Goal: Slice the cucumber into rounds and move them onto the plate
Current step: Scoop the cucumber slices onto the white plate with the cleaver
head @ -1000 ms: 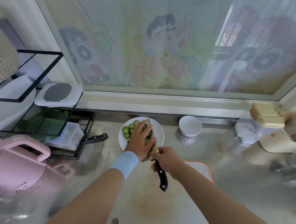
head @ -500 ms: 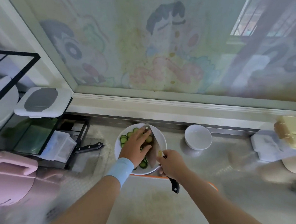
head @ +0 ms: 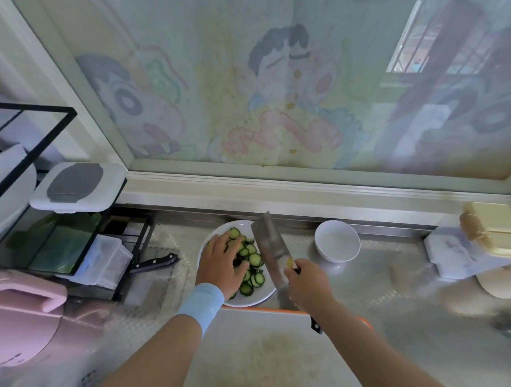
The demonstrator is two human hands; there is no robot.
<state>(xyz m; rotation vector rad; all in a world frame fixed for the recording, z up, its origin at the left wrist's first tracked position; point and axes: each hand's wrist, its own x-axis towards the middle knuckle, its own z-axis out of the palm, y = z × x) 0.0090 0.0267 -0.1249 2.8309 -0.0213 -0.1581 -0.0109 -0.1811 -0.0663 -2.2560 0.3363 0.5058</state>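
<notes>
A white plate (head: 250, 300) stands at the back of the steel counter with several green cucumber rounds (head: 252, 257) piled on it. My left hand (head: 221, 266), with a light blue wristband, lies over the left part of the plate, fingers spread on the rounds. My right hand (head: 307, 283) grips the black handle of a cleaver (head: 270, 248). Its wide blade stands tilted at the plate's right rim, beside the rounds. The cutting board (head: 269, 343) with an orange edge lies just in front of the plate.
A small white bowl (head: 337, 240) stands right of the cleaver. A second black-handled knife (head: 154, 263) lies left of the plate, by a black rack (head: 52, 225) with containers. A pink appliance (head: 10, 325) fills the near left; white and cream boxes (head: 485, 237) stand at the right.
The cleaver has swung off the plate to its right rim, its blade now bare. The rounds have slid onto the plate, and my left hand has moved down over them.
</notes>
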